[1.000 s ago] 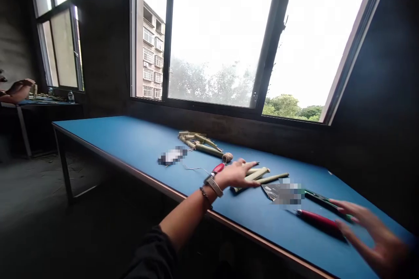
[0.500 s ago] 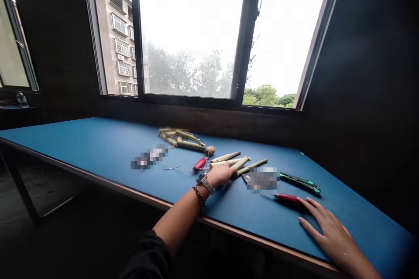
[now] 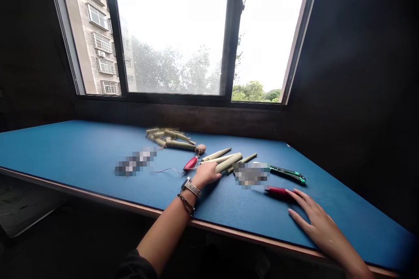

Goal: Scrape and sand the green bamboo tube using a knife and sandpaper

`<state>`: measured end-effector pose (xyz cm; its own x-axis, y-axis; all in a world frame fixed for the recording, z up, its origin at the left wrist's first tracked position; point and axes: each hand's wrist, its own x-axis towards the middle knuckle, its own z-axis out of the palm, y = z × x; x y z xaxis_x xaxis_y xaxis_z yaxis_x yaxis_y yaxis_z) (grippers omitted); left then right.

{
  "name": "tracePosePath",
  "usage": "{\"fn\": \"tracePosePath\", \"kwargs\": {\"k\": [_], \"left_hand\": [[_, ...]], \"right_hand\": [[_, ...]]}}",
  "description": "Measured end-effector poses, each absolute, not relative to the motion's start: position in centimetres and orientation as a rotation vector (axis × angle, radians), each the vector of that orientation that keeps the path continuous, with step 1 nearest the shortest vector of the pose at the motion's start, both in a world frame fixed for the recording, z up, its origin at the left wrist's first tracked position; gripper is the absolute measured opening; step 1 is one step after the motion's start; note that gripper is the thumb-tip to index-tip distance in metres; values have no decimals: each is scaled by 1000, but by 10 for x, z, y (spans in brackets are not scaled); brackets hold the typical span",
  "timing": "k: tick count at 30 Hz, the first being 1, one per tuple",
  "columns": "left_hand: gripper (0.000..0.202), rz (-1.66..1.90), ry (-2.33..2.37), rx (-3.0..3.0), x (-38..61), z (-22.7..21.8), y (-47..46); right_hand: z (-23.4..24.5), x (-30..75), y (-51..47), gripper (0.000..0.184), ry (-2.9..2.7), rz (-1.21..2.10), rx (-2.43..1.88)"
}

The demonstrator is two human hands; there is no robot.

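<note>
My left hand (image 3: 207, 174), with a watch and a bead bracelet on the wrist, is closed round the near end of a pale green bamboo stick (image 3: 227, 163) that lies among a few loose sticks (image 3: 218, 155). My right hand (image 3: 316, 220) lies flat and open on the blue table (image 3: 81, 152), fingertips touching a red-handled tool (image 3: 277, 191). A small red-handled tool (image 3: 190, 164) with a thread lies just left of my left hand.
A bundle of tied bamboo pieces (image 3: 168, 136) and a twine ball (image 3: 200, 149) lie farther back. A green utility knife (image 3: 290, 173) sits at the right, past the red tool. Two blurred patches lie on the table. A window and a dark wall stand behind.
The view has swung right, dropping the left window and another person's hand. My left hand drew back and closed on a stick. My right hand settled flat beside the red tool.
</note>
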<state>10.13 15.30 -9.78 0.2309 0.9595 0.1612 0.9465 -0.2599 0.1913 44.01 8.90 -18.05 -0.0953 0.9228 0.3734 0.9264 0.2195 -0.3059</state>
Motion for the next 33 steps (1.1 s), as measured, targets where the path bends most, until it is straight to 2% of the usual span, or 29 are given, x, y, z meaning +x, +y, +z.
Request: {"fn": "tracePosePath", "kwargs": {"k": [13,33], "left_hand": [[33,526,1917,2491,105,-98,147],[31,228,2008,2468,110,-96,144]], "right_hand": [[-168,430,79,56,-2004,1,-1781],[-169,430,78,57,-2015,14,-1833]]}}
